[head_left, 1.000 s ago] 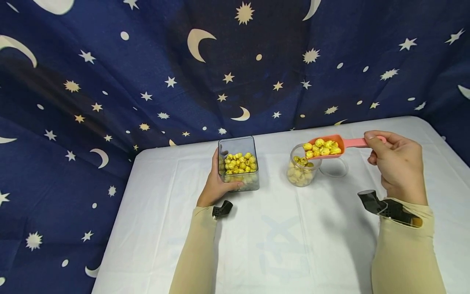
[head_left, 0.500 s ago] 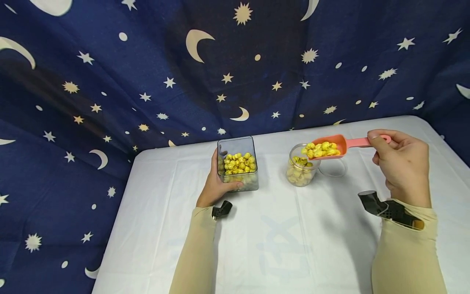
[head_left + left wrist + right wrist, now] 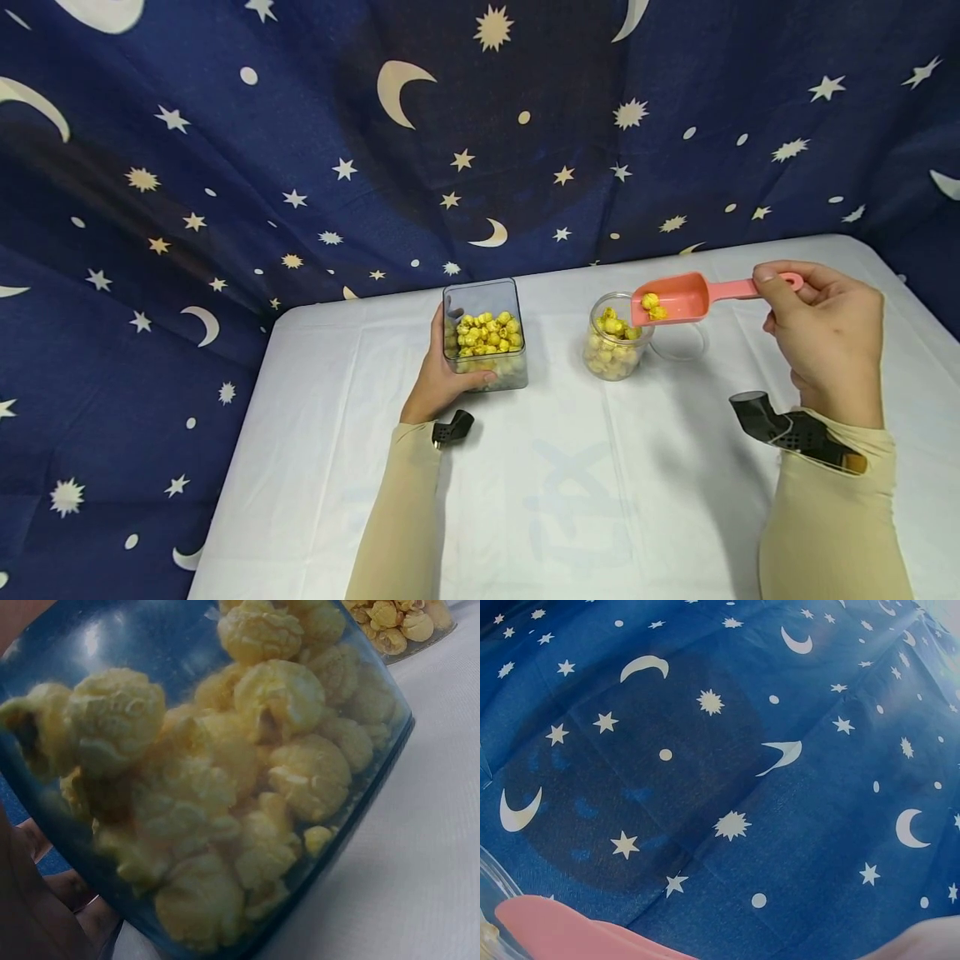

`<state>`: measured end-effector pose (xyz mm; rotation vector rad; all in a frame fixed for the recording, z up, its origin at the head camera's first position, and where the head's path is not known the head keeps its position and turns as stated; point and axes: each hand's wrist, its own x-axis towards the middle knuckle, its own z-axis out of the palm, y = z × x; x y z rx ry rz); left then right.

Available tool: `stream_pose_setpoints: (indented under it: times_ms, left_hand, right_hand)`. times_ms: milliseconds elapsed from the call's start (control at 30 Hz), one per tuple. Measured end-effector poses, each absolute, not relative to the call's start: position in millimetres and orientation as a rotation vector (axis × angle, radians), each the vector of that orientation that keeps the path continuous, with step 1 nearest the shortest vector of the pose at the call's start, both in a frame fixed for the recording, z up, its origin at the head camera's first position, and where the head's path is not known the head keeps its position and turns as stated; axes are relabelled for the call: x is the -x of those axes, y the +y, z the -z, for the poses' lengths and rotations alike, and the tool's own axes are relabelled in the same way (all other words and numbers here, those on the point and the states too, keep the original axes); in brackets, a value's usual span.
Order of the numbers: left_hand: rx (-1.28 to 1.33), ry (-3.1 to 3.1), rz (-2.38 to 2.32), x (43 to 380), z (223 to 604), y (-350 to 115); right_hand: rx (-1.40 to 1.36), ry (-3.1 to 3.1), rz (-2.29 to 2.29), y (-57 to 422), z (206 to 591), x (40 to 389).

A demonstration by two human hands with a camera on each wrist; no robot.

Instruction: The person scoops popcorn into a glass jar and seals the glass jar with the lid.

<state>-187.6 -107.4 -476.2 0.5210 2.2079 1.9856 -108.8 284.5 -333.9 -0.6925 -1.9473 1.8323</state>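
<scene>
My right hand (image 3: pixel 828 333) pinches the handle of a pink scoop (image 3: pixel 684 293), its lip tipped over the mouth of a round clear jar (image 3: pixel 613 358). A few yellow popcorn pieces (image 3: pixel 654 307) lie near the scoop's lip, and more popcorn fills much of the jar. Around a square, dark-tinted clear container (image 3: pixel 510 379) curls my left hand (image 3: pixel 441 379), thumb across the front. Popcorn (image 3: pixel 489 335) fills its lower part. Close up in the left wrist view, popcorn (image 3: pixel 195 787) presses against the container's wall. Only part of the scoop (image 3: pixel 570 930) enters the right wrist view.
A round clear lid (image 3: pixel 686 354) lies on the white tablecloth (image 3: pixel 570 500) just right of the jar. Behind the table hangs a dark blue curtain (image 3: pixel 315 117) with moons and stars. Both wrists wear small black cameras (image 3: pixel 787 429).
Most popcorn has slid from the scoop into the jar, whose heap is higher. My right hand and the scoop have shifted slightly right. The left hand keeps its hold on the container.
</scene>
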Motion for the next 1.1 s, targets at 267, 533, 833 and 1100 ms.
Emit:
stream_pose_setpoints:
  times_ms: [267, 533, 833, 1100]
  left_hand:
    - [-0.521, 2.220, -1.982, 193, 487, -108]
    - [-0.529, 2.246, -1.977, 195, 492, -109]
    - [-0.524, 2.197, -1.993, 187, 470, -107]
    - [-0.523, 2.249, -1.976, 195, 490, -109]
  right_hand:
    - [0.726, -2.039, -1.711, 280, 331, 107]
    - [0.787, -2.121, -1.509, 273, 328, 106]
    - [0.699, -1.839, -1.652, 267, 330, 111]
    - [0.485, -1.596, -1.803, 260, 337, 114]
